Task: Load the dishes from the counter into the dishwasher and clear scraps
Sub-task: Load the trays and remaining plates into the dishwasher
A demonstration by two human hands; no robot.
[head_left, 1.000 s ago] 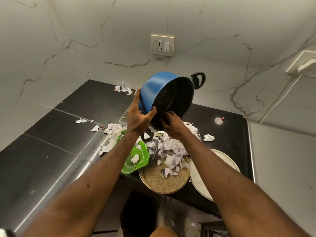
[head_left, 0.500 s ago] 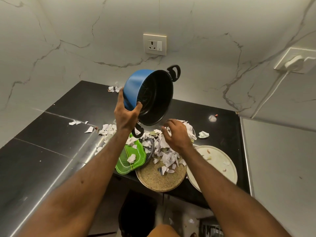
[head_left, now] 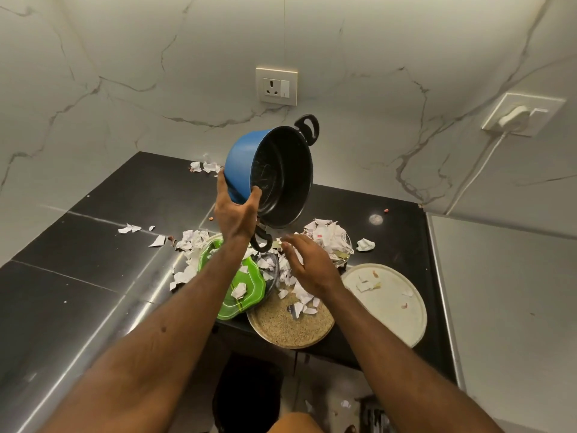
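Note:
My left hand [head_left: 234, 210] grips the rim of a blue pot [head_left: 249, 159] with a black inside and two black loop handles. The pot is lifted above the counter and tipped on its side, mouth facing right, with nothing visible inside. My right hand [head_left: 307, 265] hovers below the pot, fingers relaxed and holding nothing, over a heap of torn paper scraps [head_left: 326, 237]. Under the scraps lie a green tray [head_left: 242, 303], a speckled tan plate [head_left: 282, 326] and a white round plate [head_left: 393, 304] with a few bits on it.
The black counter [head_left: 93, 245] ends at marble walls behind and to the left; a pale panel [head_left: 505, 307] stands at its right. More scraps [head_left: 204, 166] lie near the back wall and on the left. A dark bin [head_left: 249, 395] stands on the floor below the counter edge.
My right hand left the pot's mouth and dropped toward the scrap heap, fingers opening. The left hand still holds the tilted pot, which has shifted slightly left in view.

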